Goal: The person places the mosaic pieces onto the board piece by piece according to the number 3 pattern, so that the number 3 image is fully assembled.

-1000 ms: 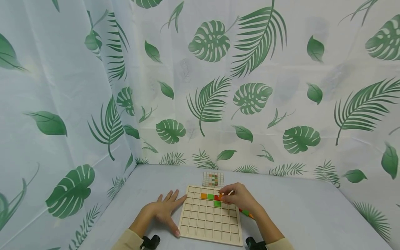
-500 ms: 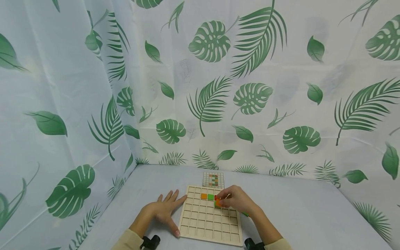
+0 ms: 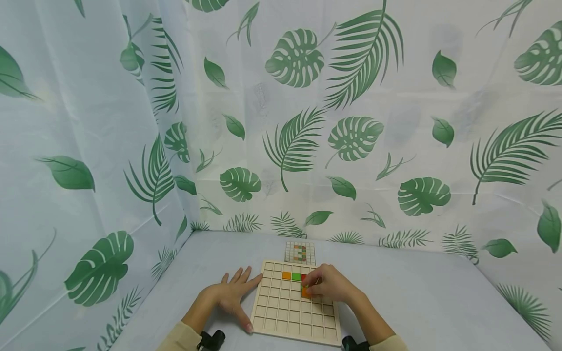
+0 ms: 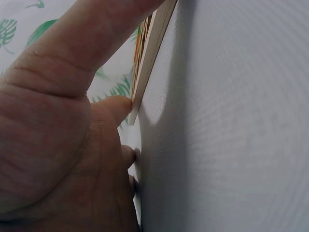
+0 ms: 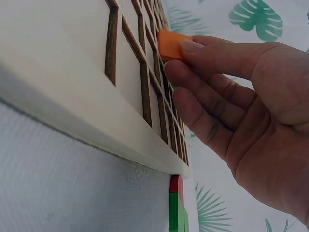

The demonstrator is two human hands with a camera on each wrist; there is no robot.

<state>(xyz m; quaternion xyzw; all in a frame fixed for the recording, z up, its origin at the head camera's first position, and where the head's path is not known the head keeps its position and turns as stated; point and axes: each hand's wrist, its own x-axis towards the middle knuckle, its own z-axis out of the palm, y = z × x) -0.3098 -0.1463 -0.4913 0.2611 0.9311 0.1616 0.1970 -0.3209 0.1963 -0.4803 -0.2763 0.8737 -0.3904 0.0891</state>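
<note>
A square wooden grid board (image 3: 285,317) lies on the table. My left hand (image 3: 230,296) has its fingers spread, its thumb and index finger touching the board's left edge. Above the board, my right hand (image 3: 331,283) pinches an orange square tile (image 5: 171,46) between thumb and fingers, low over a cell. One row of the grid holds an orange tile (image 3: 286,275), a green tile (image 3: 296,276) and a red tile (image 3: 304,277), the red one partly behind my right fingers. A green tile below the red one is mostly hidden by the right hand.
Behind the board lies a small card (image 3: 300,253) printted with a coloured grid pattern. In the right wrist view, red and green pieces (image 5: 175,212) lie beside the board's right edge. A leaf-patterned curtain (image 3: 360,204) stands behind the table.
My right hand has carried the orange tile from beside the red tile down and slightly left, to the cell below the lower green tile. My left hand has stayed still.
</note>
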